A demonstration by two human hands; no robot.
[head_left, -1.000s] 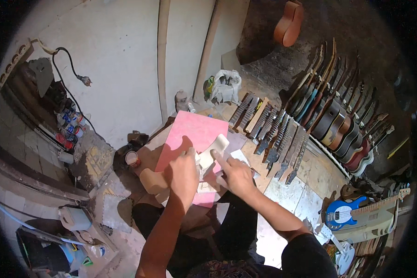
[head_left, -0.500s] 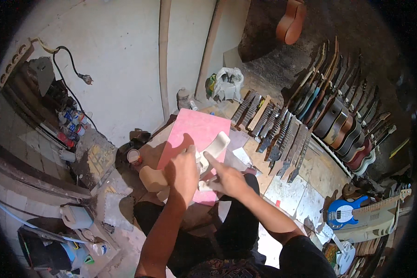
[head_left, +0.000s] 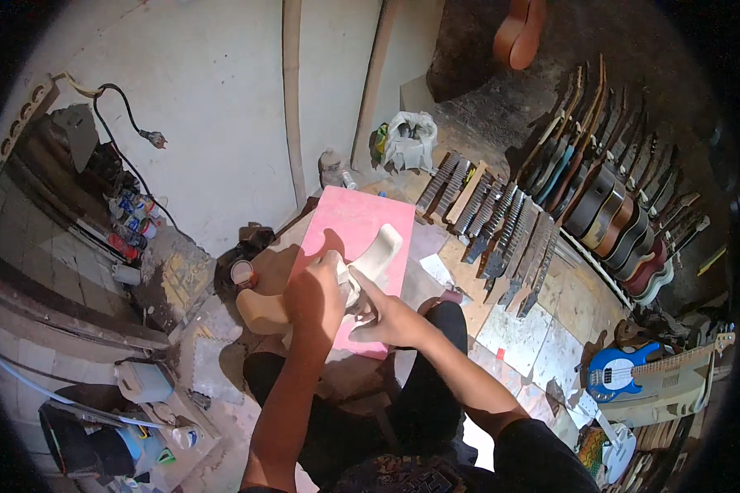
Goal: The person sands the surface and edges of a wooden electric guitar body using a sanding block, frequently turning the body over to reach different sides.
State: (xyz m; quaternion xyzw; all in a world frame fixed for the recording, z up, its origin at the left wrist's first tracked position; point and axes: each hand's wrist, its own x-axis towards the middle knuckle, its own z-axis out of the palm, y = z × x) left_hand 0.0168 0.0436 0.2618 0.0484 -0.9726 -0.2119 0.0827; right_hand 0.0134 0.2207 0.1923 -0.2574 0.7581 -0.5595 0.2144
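Note:
Above my lap is a curved piece of bare pale wood (head_left: 377, 254), which looks like an unpainted guitar body. One rounded end (head_left: 261, 313) shows to the left of my left wrist, and another curved arm reaches up and to the right. My left hand (head_left: 316, 294) is closed over the middle of the wood and hides much of it. From the right, my right hand (head_left: 393, 319) presses its fingers against the same piece, index finger and thumb apart with wood between them. Beneath lies a flat pink board (head_left: 325, 215). Whether a small thing sits under the fingers is hidden.
Several guitar necks (head_left: 495, 222) lie in a row at the upper right. Beyond them stands a rack of guitars (head_left: 608, 222). A blue bass guitar (head_left: 619, 371) is at the far right. To the left are a small round tub (head_left: 242, 273) and a pale jerrycan (head_left: 145, 383).
The piece of wood and both hands have shifted slightly to the left, and its right arm stands a little steeper. The whole view has turned slightly.

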